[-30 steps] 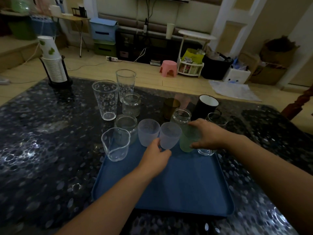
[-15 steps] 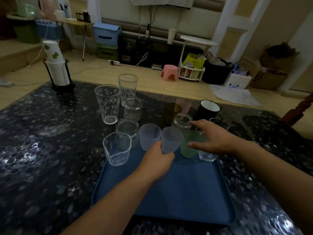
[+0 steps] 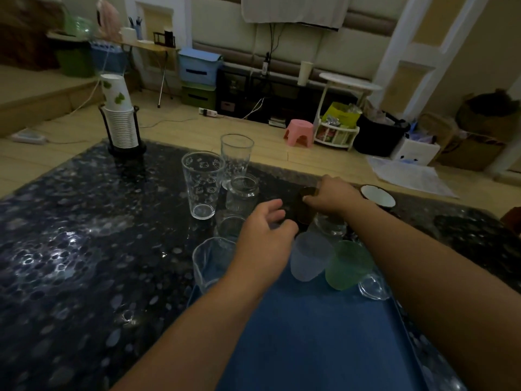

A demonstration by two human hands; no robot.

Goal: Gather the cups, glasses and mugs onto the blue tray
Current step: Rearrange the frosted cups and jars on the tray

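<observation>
The blue tray [image 3: 318, 328] lies near me on the dark table. At its far end stand a frosted cup [image 3: 308, 259], a green cup [image 3: 348, 265], a small clear glass [image 3: 373, 286] and a clear beaker [image 3: 210, 265]. Beyond the tray are a printed tall glass [image 3: 201, 184], a plain tall glass [image 3: 236, 158], a ribbed jar [image 3: 242, 194], a low glass [image 3: 229, 225] and a black mug [image 3: 377, 196]. My right hand [image 3: 334, 196] grips the rim of a dark brown cup [image 3: 306, 206]. My left hand [image 3: 265, 232] hovers open over the frosted cups, holding nothing.
A stack of paper cups in a black holder [image 3: 121, 122] stands at the table's far left corner. The glossy patterned table [image 3: 84, 249] stretches left of the tray. On the floor beyond are a pink stool [image 3: 299, 132] and storage boxes.
My right hand left the green cup and reached forward onto the dark brown cup. My left hand let go of the frosted cup and lifted forward. The camera tilted and moved closer.
</observation>
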